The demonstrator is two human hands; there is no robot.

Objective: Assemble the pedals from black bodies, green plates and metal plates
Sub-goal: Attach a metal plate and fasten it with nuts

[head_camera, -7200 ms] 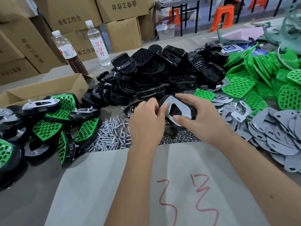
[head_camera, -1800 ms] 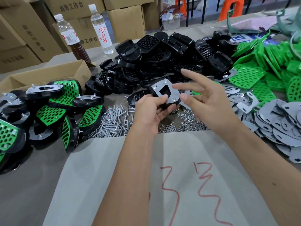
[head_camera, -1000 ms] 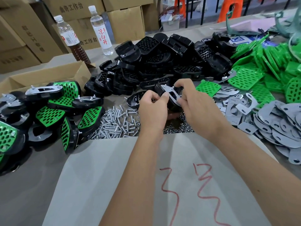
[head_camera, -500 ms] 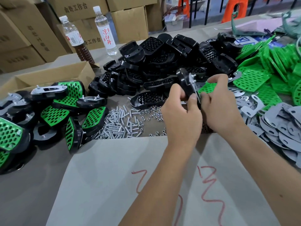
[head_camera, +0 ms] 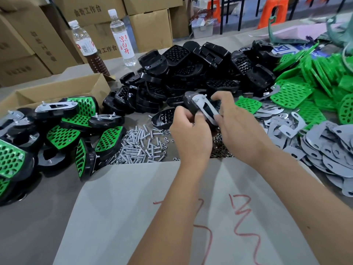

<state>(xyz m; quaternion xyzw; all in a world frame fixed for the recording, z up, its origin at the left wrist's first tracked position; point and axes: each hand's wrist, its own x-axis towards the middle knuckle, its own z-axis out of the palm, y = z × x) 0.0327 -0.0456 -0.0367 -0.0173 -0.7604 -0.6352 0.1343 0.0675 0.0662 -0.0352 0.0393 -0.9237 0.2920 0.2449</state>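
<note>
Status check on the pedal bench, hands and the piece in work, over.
Left hand and right hand both grip one pedal, metal plate facing up. Held above the screws. Nothing in the way.

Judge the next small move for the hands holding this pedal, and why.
Probably seat a nut on a screw tip. Both hands, left hand and right hand, grip the pedal with its metal plate on, bare screw tips poke through, and loose nuts lie just below.
</note>
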